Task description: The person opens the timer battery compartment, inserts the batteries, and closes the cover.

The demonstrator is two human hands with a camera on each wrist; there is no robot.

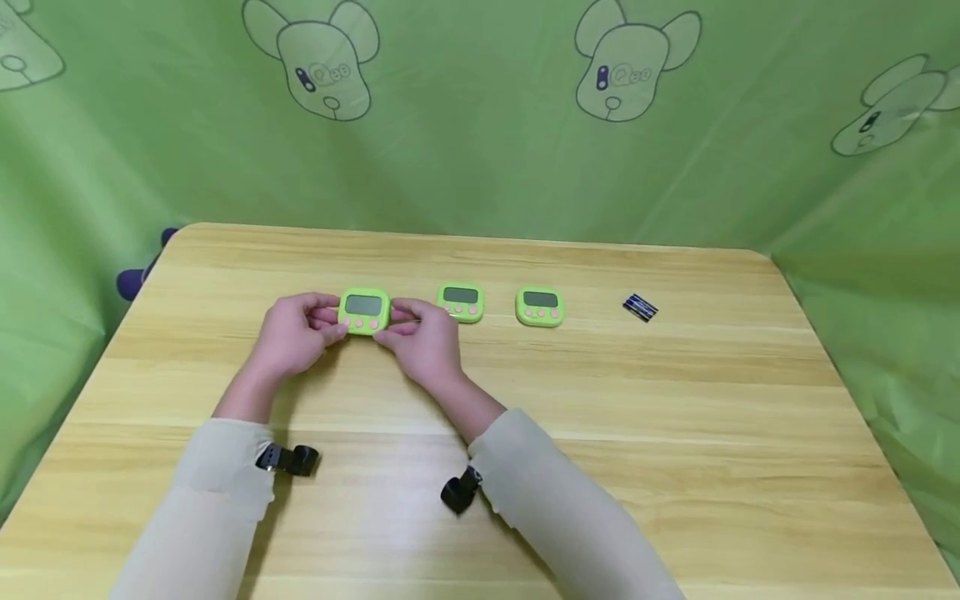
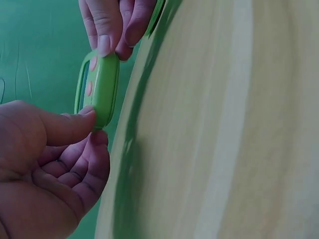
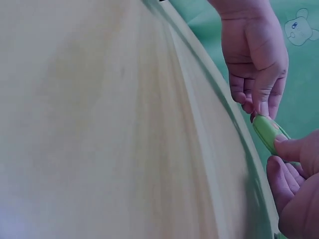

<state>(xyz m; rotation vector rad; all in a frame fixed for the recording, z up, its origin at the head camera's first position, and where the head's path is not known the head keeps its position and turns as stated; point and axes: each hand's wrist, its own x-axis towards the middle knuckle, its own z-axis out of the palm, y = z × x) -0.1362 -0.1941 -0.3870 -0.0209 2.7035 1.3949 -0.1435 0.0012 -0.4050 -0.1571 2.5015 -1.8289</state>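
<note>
Both hands hold one green digital timer (image 1: 363, 312) with a grey screen and pink buttons, its face toward the head camera. My left hand (image 1: 295, 336) pinches its left edge between thumb and fingers. At the opposite edge, my right hand (image 1: 426, 340) pinches it the same way. In the left wrist view the timer (image 2: 102, 89) shows from its side, raised off the table. Just beyond the right hand lies a second green timer (image 1: 461, 302), partly covered by that hand. A third timer (image 1: 539, 307) lies to its right, face up.
Several small dark batteries (image 1: 641, 307) lie side by side at the right on the wooden table (image 1: 675, 467). A green curtain (image 1: 480, 167) with printed mouse-like heads hangs behind the table and along its sides. Something purple (image 1: 131, 283) pokes out past the left back corner.
</note>
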